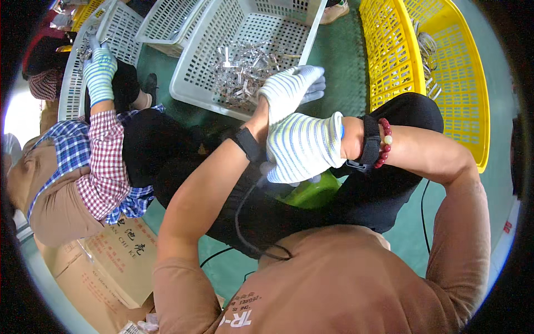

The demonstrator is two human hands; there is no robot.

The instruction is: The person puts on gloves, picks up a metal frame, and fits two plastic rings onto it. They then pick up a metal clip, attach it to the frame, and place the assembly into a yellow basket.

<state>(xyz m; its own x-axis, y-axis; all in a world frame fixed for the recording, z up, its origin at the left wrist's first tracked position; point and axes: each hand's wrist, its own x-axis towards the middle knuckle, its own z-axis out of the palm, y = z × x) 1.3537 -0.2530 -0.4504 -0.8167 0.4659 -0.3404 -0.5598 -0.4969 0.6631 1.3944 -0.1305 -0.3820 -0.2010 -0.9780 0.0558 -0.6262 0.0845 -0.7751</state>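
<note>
Smooth teal floor (339, 61); rigid perforated white plastic crate (193, 58) ahead with thin shiny parts (245, 75) in a loose tangle on its base, slotted yellow basket (392, 50) to the right. Left hand (292, 92), striped knit glove, overlaps the crate's near-right corner, grey-coated fingers together, slightly bent; right hand (306, 147), same glove, sits above something glossy green (317, 195), fingers mostly hidden. Can't tell how open the right is, or whether either grips anything.
</note>
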